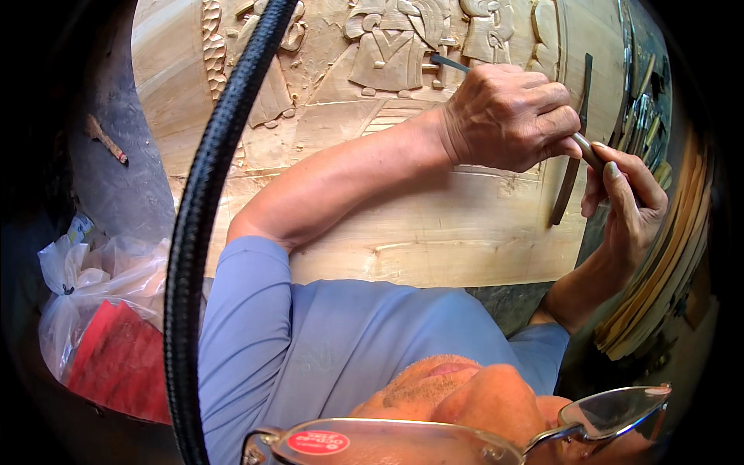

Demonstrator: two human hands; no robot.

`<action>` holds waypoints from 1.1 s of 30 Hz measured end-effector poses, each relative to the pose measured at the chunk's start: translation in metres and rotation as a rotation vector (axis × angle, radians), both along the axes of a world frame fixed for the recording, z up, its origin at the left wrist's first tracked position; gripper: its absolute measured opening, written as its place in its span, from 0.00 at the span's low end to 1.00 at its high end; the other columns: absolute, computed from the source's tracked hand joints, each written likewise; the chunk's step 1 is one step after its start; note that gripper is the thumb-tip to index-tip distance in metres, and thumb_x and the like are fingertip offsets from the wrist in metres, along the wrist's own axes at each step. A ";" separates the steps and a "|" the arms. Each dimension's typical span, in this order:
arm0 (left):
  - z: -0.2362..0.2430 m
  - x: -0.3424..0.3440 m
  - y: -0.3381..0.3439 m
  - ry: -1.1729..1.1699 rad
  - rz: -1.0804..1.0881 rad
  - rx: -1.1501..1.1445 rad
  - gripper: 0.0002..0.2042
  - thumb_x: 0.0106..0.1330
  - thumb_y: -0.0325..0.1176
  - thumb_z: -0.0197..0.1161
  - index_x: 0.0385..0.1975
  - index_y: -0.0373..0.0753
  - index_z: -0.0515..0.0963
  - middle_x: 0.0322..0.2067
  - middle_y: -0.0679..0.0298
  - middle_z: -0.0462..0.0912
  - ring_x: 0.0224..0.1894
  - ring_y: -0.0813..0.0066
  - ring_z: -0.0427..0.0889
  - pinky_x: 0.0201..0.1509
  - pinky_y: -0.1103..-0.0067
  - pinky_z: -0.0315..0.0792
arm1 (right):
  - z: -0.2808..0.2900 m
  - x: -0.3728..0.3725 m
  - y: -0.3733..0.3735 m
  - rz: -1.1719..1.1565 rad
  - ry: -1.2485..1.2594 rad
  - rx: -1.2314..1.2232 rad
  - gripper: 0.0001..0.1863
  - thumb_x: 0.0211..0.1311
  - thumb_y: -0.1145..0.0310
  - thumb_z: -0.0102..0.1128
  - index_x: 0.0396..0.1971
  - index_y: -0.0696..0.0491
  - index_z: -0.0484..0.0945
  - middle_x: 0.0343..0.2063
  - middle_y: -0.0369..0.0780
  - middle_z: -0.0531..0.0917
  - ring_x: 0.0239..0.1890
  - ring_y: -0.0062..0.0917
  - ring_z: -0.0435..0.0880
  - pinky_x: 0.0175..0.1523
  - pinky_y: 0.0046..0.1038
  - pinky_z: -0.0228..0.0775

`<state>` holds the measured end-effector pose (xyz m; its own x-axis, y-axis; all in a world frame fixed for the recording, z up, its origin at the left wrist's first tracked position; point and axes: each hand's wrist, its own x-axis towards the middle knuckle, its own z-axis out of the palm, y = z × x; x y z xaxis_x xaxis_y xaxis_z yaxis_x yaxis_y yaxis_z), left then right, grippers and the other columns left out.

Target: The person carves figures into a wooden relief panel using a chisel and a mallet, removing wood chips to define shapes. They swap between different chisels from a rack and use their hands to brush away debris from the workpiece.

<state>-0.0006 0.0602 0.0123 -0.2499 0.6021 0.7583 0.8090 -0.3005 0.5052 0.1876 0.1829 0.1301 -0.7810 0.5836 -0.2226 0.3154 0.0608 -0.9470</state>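
Note:
A carved wooden panel [434, 232] with raised robed figures lies in front of me. My left hand [515, 116] reaches across it from the left, its fingers closed round the middle of a carving chisel [452, 62]. The chisel's dark blade end rests at the carved relief, beside a figure's robe. Beyond my left fist the tool's handle sticks out to the right, where my right hand [632, 190] grips its end between thumb and fingers. Just under the handle, a long dark metal strip [568, 186] lies on the panel, partly hidden by my hands.
Many carving tools [642, 116] lie along the right side. Below them is a stack of curved wooden strips [659, 271]. At left are a small wooden-handled tool [105, 139], a clear plastic bag [101, 271] and a red item [120, 356]. A black braided cable [213, 170] crosses the view.

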 end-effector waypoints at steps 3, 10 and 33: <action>-0.001 -0.002 0.000 -0.003 -0.016 0.005 0.17 0.71 0.53 0.72 0.34 0.45 0.83 0.26 0.69 0.79 0.26 0.69 0.83 0.27 0.72 0.76 | 0.001 -0.002 -0.002 -0.016 -0.007 -0.010 0.13 0.78 0.75 0.63 0.54 0.65 0.89 0.31 0.43 0.88 0.26 0.19 0.83 0.29 0.20 0.74; 0.001 -0.006 -0.004 -0.006 -0.059 0.007 0.16 0.72 0.52 0.72 0.34 0.45 0.83 0.26 0.68 0.80 0.24 0.69 0.83 0.26 0.73 0.75 | 0.010 0.000 -0.012 -0.033 -0.051 0.058 0.12 0.78 0.76 0.63 0.54 0.65 0.89 0.31 0.43 0.89 0.26 0.19 0.83 0.30 0.19 0.75; -0.005 0.001 0.011 -0.108 0.090 -0.105 0.12 0.71 0.45 0.74 0.33 0.46 0.83 0.27 0.67 0.80 0.27 0.65 0.83 0.30 0.69 0.76 | -0.054 -0.009 0.056 0.137 0.088 -0.116 0.11 0.78 0.77 0.63 0.53 0.65 0.89 0.31 0.44 0.89 0.23 0.21 0.82 0.30 0.24 0.75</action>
<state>0.0001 0.0710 0.0068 -0.3827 0.6483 0.6582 0.7695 -0.1705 0.6154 0.1786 0.2390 0.0764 -0.8706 0.4450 -0.2099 0.2275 -0.0141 -0.9737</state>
